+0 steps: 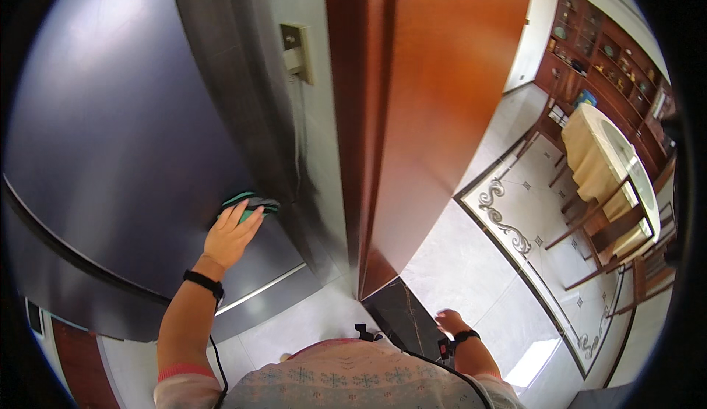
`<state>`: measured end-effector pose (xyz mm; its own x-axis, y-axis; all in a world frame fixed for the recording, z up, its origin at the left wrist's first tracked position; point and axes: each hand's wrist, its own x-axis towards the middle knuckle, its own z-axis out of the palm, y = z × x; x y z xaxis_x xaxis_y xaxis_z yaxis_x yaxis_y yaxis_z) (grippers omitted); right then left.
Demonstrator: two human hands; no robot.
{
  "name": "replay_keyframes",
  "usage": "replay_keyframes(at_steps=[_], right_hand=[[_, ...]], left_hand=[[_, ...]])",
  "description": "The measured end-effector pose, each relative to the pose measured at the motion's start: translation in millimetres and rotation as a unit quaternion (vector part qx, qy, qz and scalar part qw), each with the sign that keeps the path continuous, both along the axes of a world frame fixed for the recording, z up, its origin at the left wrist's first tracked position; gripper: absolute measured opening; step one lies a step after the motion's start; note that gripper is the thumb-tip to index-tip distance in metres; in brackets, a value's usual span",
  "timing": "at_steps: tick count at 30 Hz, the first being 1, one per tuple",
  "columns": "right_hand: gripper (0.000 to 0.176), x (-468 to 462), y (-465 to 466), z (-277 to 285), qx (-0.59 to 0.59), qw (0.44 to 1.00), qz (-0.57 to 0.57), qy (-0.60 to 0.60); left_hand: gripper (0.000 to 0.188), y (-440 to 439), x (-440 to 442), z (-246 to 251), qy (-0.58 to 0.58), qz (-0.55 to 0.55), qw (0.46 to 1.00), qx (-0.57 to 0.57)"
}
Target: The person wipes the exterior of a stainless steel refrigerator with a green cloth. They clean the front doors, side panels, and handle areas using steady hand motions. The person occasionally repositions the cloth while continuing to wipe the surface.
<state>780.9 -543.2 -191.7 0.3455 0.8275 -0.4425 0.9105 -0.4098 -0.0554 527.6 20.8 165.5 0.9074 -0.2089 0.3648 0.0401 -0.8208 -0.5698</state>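
Note:
My left hand presses a folded green and dark grey cloth against a smooth dark grey-blue panel, which looks like a refrigerator door. Its fingers lie over the cloth near the panel's right edge. A black band circles the left wrist. Low at my right side hangs my right hand, above the floor and apart from the door. Its fingers look curled and partly hidden, and I see no object in it. That wrist also wears a black band, with a small dark device beside it.
A wall socket holds a plug with a hanging cord. Right of it stands a reddish-brown wooden door frame. Beyond are a cloth-covered round table, wooden chairs and a display cabinet. A black threshold strip crosses the floor.

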Motion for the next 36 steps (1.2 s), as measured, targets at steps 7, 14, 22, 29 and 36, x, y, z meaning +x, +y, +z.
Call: replay_keyframes(at_steps=[7,14,22,29,36], right_hand=[[0.015,-97.4,-153.2,-0.6,0.106,0.575,-0.737,0.338],[0.017,-175.2,-165.4,3.9,0.103,0.596,-0.706,0.368],[0.021,-237.9,-197.8,-72.5,0.210,0.634,-0.613,0.422],[0.027,-263.0,-186.7,-16.7,0.160,0.449,-0.801,0.362],[0.023,-240.2,-156.6,19.5,0.193,0.467,-0.780,0.370]], left_hand=[[0.036,3.5,0.1,-23.5,-0.032,-0.012,0.998,-0.043],[0.039,-1.0,1.0,-44.9,-0.028,0.028,0.998,-0.049],[0.047,1.7,5.2,-66.1,-0.009,0.084,0.994,-0.069],[0.047,6.1,6.1,-73.6,-0.025,0.065,0.996,-0.055],[0.046,6.4,5.7,-76.7,-0.011,0.065,0.996,-0.063]])
